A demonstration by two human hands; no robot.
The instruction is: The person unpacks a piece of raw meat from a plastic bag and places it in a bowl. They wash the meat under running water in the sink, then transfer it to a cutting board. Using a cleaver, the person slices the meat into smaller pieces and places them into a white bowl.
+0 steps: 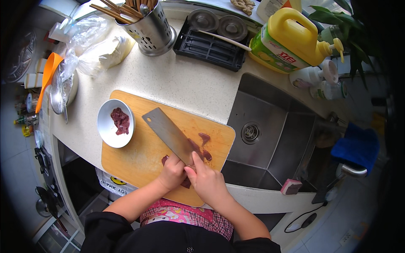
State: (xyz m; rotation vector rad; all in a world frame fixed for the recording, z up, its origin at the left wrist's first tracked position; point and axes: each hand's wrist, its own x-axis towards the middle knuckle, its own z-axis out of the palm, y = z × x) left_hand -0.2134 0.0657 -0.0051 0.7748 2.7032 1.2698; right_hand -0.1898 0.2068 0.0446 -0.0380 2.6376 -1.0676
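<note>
My right hand [207, 182] grips the handle of a wide steel cleaver [168, 134], its index finger stretched along the blade. The blade points to the far left over a wooden cutting board [139, 158]. Right beside it, my left hand [172, 173] is curled down onto a dark red piece of meat [165, 160], which is mostly hidden under the fingers. Several cut slices of the meat [204, 138] lie on the board to the right of the blade. At the board's left edge stands a white bowl [104, 126] with more dark red meat slices [120, 121] in it.
To the right is a steel sink [261, 113], with a pink sponge [291, 186] on its front edge. Behind stand a yellow detergent jug [291, 38], a black rack [211, 48] and a steel utensil holder [151, 31]. Plastic bags [99, 55] and an orange spoon [49, 76] are at far left.
</note>
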